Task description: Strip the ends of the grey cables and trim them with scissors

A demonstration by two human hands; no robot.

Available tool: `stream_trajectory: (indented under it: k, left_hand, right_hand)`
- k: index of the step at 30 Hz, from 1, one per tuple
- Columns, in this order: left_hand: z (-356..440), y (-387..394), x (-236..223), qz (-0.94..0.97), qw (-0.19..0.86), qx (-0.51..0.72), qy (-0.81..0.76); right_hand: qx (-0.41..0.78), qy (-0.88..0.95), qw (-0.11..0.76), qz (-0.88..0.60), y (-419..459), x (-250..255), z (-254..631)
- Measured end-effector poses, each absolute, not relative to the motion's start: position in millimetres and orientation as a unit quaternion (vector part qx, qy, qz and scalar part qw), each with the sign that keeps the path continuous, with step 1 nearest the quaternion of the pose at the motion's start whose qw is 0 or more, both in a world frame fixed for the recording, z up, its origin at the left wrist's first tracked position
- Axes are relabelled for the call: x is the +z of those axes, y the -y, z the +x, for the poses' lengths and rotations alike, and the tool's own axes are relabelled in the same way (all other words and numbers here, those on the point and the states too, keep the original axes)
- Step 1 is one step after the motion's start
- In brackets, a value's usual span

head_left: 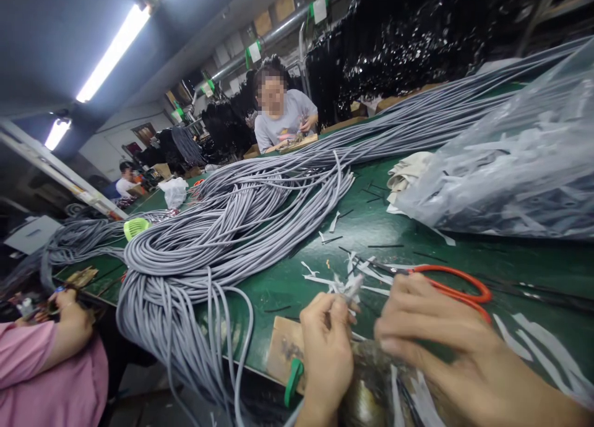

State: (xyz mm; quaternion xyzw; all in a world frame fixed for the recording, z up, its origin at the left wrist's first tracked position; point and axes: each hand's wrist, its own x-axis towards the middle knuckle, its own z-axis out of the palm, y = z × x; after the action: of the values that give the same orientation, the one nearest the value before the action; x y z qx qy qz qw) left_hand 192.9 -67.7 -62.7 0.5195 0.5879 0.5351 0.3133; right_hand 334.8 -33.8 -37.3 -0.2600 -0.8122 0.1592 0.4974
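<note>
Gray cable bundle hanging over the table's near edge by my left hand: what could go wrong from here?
The gray cable bundle droops off the green table edge; it may slide off or snag the left hand. The orange-handled scissors lie just beyond the right hand; a blind reach might meet the blades. White scraps litter the surface and could hide small pieces.

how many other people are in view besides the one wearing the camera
3. A person in a grey t-shirt sits across the green table; a person in a white top sits far left behind; a pink-sleeved co-worker is at bottom left. Hanging black goods may hide others.
</note>
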Motion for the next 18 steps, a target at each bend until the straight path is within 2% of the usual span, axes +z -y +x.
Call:
stream_trajectory:
  k: [2,6,10,15,18]
  left_hand:
    - [193,66,-63,0.504,0.320,0.548,-0.586]
    - [195,69,-65,0.494,0.326,0.566,-0.574]
    - [197,71,-65,0.485,0.340,0.577,-0.563]
    - [194,68,-59,0.456,0.455,0.562,-0.519]
    - [191,68,-55,0.441,0.538,0.544,-0.468]
  right_hand:
    - [0.200,0.797,0.503,-0.267,36,-37,334]
    - [0.200,0.724,0.530,-0.393,30,-46,329]
    - [0.230,0.716,0.524,-0.400,28,-54,322]
    - [0.313,0.699,0.488,-0.419,28,-54,319]
    - [0.308,0.679,0.479,-0.463,18,-52,325]
